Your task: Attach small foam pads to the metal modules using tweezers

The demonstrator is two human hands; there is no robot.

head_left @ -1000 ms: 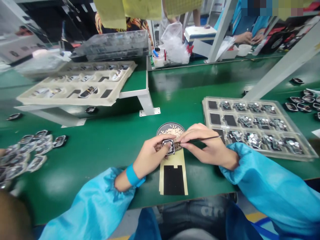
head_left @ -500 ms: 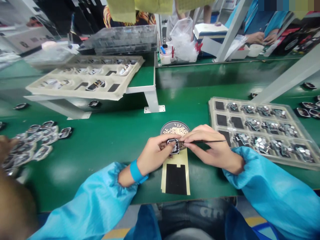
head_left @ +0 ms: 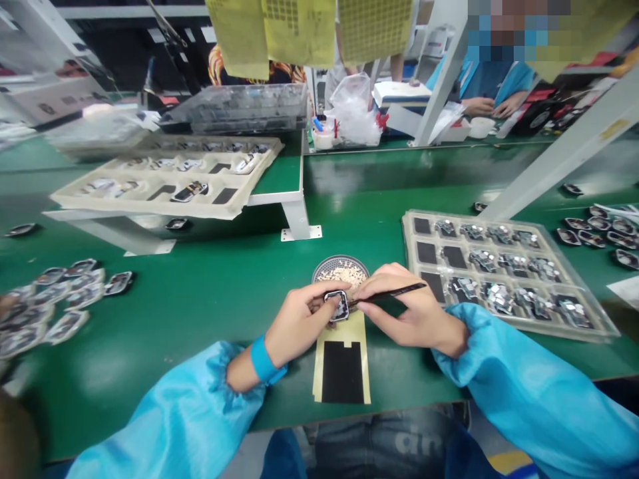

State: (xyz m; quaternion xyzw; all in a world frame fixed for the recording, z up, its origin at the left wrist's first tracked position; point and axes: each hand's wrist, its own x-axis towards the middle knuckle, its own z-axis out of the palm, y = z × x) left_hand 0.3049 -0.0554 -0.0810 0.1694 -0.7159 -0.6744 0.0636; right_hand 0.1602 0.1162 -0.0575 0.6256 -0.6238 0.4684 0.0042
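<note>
My left hand (head_left: 302, 316) grips a small square watch case (head_left: 336, 306) with a pale rim and dark parts inside, thumb lying over its face. In my right hand (head_left: 407, 306) is a thin dark pair of tweezers (head_left: 399, 291), held almost level and pointing left. Its tip reaches the right edge of the case; the exact contact is too small to make out. Just beyond both hands sits a round dark dish (head_left: 319, 263) full of small pale pieces (head_left: 344, 271). Below them lies a yellow sheet (head_left: 367, 372) carrying a black rectangle (head_left: 343, 372).
At right a clear-covered tray (head_left: 504, 249) holds several small circuit assemblies. Watch cases lie in groups at left (head_left: 70, 293) and far right (head_left: 599, 226). A raised shelf (head_left: 294, 183) bears another parts tray (head_left: 200, 193). Across the bench are a co-worker's hands (head_left: 492, 106).
The view has tilted up and shifted right. The tweezers have turned, their rear end now higher. My left hand still holds the watch case.
</note>
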